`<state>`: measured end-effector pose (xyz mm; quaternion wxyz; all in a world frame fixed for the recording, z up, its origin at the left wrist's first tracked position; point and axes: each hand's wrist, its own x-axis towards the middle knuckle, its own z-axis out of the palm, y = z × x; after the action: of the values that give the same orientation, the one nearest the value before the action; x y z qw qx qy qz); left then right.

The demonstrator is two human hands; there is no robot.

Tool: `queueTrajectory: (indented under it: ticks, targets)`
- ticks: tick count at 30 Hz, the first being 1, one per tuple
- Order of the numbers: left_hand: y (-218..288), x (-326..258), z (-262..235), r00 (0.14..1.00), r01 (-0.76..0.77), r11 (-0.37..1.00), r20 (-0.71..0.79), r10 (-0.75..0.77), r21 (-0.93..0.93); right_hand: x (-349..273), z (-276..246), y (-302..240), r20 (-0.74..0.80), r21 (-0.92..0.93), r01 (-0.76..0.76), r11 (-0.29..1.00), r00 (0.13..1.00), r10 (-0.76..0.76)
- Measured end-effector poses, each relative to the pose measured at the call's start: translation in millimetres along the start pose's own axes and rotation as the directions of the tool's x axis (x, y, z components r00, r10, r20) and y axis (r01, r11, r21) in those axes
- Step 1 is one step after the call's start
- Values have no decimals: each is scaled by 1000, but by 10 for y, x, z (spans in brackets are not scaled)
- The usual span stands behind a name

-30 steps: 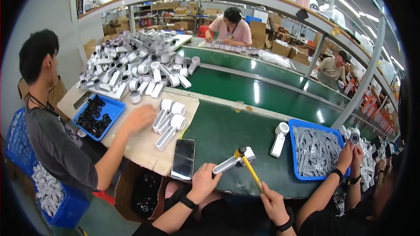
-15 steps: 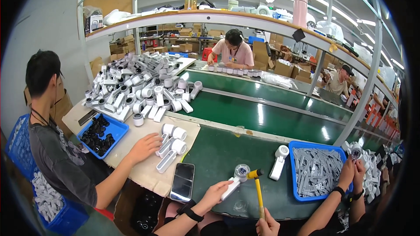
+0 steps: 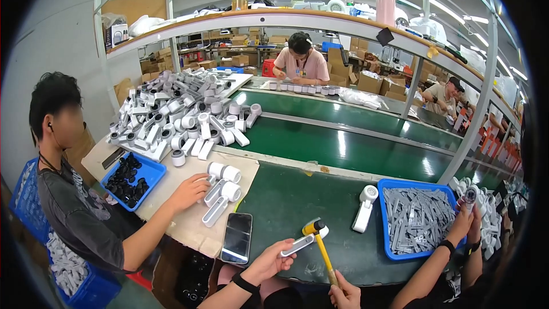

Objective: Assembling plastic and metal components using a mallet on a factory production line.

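Green tabletop point(image 3: 286, 194), yellow hammer point(image 3: 324, 252) now over device point(image 3: 298, 246)

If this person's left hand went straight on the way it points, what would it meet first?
Past the white device it holds, the left hand would probably meet the yellow-and-black hammer first; its head overlaps the device's far end here, though depth is unclear.

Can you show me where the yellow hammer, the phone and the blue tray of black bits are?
Yellow hammer point(image 3: 324, 252): head view, on its handle.
Phone point(image 3: 237, 238): head view, on its dark screen.
Blue tray of black bits point(image 3: 151, 172): head view, on its bare blue inside.
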<state>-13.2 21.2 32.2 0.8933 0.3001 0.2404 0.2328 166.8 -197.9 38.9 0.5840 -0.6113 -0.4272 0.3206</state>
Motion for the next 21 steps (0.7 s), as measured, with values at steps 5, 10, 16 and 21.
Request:
queueTrajectory:
  ticks: [5, 10, 16, 21]
  targets:
    - [52, -87, 8, 984, 165, 986, 61, -166, 23, -10, -20, -49, 5, 18, -22, 1000, 1000, 21]
    - [18, -114, 89, 997, -70, 995, -34, 72, 66, -4, -99, -155, 40, -107, -120, 987, 991, 125]
    - [15, -157, 115, 969, -80, 940, -196, 152, 332, -15, -95, -202, 77, -190, -80, 979, 992, 96]
    - [-143, -119, 47, 713, -289, 196, 74, 698, 937, -84, -91, -286, 41, -257, -22, 966, 999, 33]
